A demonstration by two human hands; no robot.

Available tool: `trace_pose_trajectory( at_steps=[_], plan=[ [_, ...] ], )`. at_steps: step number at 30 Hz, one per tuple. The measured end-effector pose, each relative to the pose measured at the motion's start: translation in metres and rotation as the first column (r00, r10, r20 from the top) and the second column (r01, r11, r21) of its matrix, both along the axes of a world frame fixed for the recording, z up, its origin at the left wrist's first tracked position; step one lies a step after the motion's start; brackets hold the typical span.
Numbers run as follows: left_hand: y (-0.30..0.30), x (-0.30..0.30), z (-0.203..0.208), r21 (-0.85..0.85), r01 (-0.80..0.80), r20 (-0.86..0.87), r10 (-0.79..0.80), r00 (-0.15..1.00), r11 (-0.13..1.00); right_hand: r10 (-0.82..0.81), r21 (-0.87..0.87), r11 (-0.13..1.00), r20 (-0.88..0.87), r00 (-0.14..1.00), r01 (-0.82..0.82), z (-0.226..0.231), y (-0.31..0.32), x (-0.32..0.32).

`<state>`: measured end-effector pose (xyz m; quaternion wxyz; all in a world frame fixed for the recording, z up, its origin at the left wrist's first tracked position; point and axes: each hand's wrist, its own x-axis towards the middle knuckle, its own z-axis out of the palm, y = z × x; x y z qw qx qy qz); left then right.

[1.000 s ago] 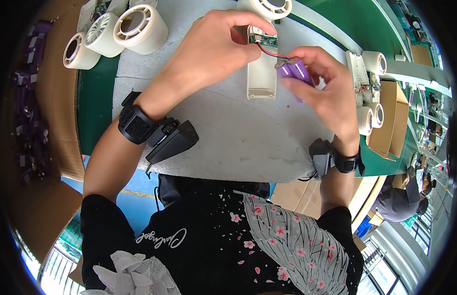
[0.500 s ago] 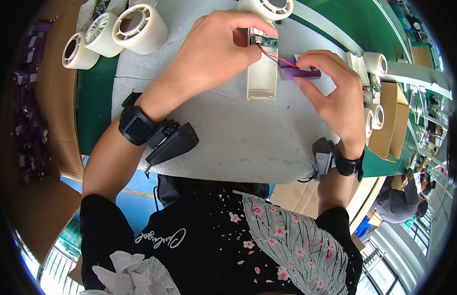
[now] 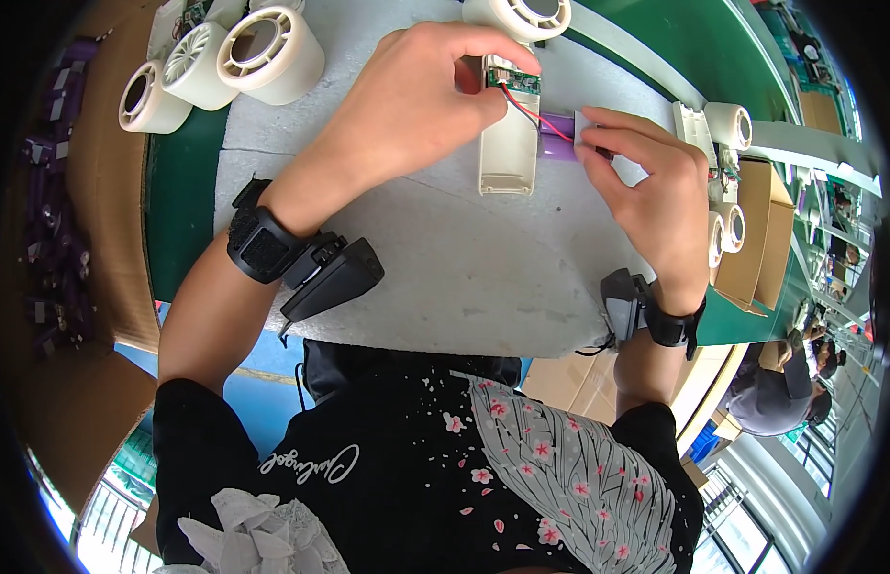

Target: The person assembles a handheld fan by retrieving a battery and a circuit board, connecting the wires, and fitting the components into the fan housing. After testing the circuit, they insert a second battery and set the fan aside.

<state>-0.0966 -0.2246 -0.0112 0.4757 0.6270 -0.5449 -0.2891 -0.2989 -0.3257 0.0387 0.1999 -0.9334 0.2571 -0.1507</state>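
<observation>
A cream plastic fan housing (image 3: pixel 507 163) lies open-side up on the grey mat, its round fan head at the far end. My left hand (image 3: pixel 411 100) grips its left side, thumb and forefinger bent around the green circuit board (image 3: pixel 527 83). Thin red and black wires (image 3: pixel 528 111) run from the board toward a purple battery pack (image 3: pixel 557 146) just right of the housing. The fingers of my right hand (image 3: pixel 656 182) are closed on the pack's right end, which they partly cover. A pale patch shows on the pack near the fingertips.
Several cream fan units (image 3: pixel 273 57) stand at the far left, and more fan parts (image 3: pixel 728 124) lie at the right. A cardboard box (image 3: pixel 756 230) sits at the right edge. Purple packs fill a carton (image 3: pixel 110 220) on the left. Another person (image 3: pixel 775 387) is farther off at right.
The purple battery pack has turned in my right hand and sits slightly closer to the housing. My right fingers have shifted on its end. The left hand keeps its grip.
</observation>
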Motion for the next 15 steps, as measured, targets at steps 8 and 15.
trace_pose_trajectory(
  at_steps=[8,15],
  plan=[
    [0.0009,0.0008,-0.0012,-0.013,0.019,0.013,-0.019,1.000,1.000,0.010,-0.163,0.987,0.002,1.000,-0.010,-0.0031,0.0083,0.0050],
    [0.0007,0.0006,-0.0003,0.002,0.023,0.008,-0.023,1.000,1.000,-0.013,-0.066,0.998,-0.007,1.000,0.013,-0.0004,0.0039,0.0010]
  ],
)
